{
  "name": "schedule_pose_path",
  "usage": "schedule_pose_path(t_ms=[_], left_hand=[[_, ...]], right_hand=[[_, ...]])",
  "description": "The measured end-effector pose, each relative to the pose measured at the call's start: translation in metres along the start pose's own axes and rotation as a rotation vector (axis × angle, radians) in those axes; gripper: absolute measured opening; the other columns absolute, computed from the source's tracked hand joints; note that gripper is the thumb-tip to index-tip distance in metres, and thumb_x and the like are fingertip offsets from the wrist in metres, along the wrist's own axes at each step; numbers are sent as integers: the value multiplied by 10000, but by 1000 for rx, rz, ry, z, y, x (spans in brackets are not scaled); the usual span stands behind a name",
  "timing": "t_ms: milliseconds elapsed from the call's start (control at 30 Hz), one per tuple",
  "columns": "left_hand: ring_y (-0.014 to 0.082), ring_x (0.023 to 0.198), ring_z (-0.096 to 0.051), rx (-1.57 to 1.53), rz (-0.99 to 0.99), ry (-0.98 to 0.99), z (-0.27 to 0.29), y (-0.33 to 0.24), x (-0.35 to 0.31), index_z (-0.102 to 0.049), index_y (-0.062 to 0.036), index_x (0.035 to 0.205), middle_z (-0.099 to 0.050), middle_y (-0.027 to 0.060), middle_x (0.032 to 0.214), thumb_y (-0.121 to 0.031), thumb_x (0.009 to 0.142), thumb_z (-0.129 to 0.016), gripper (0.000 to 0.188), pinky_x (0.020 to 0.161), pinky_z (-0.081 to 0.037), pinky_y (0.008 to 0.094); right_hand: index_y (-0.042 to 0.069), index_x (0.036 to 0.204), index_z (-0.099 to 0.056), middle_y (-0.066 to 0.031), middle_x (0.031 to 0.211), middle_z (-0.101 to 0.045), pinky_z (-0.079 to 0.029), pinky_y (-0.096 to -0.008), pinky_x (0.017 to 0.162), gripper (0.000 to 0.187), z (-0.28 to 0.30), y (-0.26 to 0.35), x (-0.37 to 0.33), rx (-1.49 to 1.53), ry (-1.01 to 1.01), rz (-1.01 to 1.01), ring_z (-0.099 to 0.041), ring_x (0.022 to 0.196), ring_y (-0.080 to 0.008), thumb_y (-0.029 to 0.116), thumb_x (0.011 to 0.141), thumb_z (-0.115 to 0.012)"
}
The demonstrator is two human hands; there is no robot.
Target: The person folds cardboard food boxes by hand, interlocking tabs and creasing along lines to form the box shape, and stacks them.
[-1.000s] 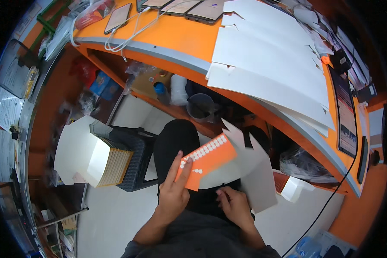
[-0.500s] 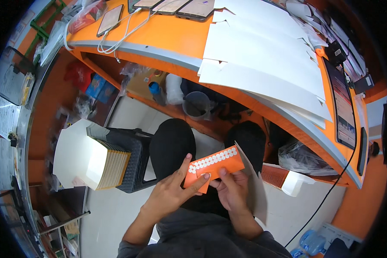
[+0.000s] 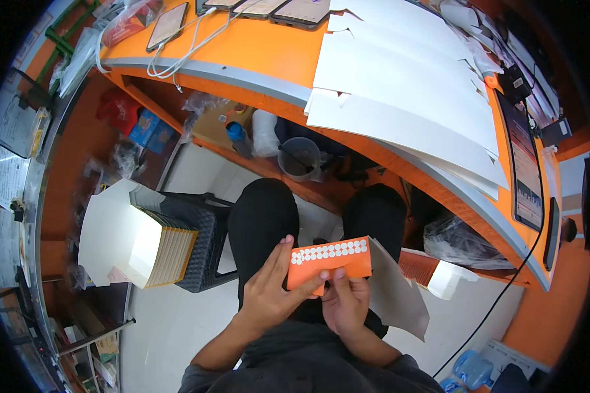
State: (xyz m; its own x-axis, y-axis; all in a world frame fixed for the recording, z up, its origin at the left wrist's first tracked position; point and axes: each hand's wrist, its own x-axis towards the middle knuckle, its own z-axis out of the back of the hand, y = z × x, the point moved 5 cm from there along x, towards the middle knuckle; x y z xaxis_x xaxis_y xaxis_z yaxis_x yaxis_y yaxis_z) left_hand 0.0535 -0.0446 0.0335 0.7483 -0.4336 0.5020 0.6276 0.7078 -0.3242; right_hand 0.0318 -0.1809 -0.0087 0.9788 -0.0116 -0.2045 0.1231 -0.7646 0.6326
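My left hand (image 3: 263,295) and right hand (image 3: 347,308) were so close on the orange card (image 3: 341,259) that their thumbs nearly met, with hardly any room between. A bent gray flap (image 3: 398,298) stuck out beside my right hand and blocked that side. Past the card, my knees (image 3: 265,206) stood up with a gap between them. Farther ahead, the desk edge (image 3: 259,79) ran across my way, with a bucket (image 3: 299,159) under it. On my left, a dark stool (image 3: 207,242) blocked me, but I had room over the pale floor (image 3: 170,321) between it and my left arm (image 3: 228,342).
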Motion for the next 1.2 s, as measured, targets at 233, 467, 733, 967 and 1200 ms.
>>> schedule_pose_path(t_ms=[233,467,733,967,1200], left_hand=[[480,1221,-599,17,81,117,6,-3,18,-661,-206,1328,-512,333,1404,-299,815,-773,533,959,-553,472],[344,1100,-681,-673,370,172,-8,13,25,-618,-43,1365,-640,213,1299,-205,871,-770,541,918,-562,387],[354,1007,-706,-580,336,190,-17,7,23,-599,6,1349,-687,208,1154,-72,868,-752,511,833,-589,371],[383,1034,-688,-616,259,175,-7,8,23,-570,43,1350,-650,222,1221,-65,896,-710,487,853,-581,396],[440,1144,-637,-675,314,240,-5,9,20,-537,49,1384,-617,284,1274,-21,876,-676,531,955,-531,426]], right_hand=[[-13,1338,-551,-130,1345,-592,-554,-410,1004,307,9,-9,-6,-32,17,-76,-609,1224,-243,141,1077,-496],[-35,1342,-552,-130,1327,-595,-494,-397,1048,329,26,-1,-4,-88,153,-115,-596,1229,-236,159,1085,-486],[-68,1437,-422,-190,1195,-577,-556,-319,840,505,21,60,-3,-1147,-35,691,-609,1043,-239,132,1004,-591],[-17,1224,-677,-197,1048,-667,-544,-341,686,298,-2,89,6,-1382,205,715,-688,844,-258,66,939,-663],[33,1104,-756,-94,800,-668,-489,-297,619,248,-1,91,6,-1383,183,492,-631,663,-188,-30,879,-674]])
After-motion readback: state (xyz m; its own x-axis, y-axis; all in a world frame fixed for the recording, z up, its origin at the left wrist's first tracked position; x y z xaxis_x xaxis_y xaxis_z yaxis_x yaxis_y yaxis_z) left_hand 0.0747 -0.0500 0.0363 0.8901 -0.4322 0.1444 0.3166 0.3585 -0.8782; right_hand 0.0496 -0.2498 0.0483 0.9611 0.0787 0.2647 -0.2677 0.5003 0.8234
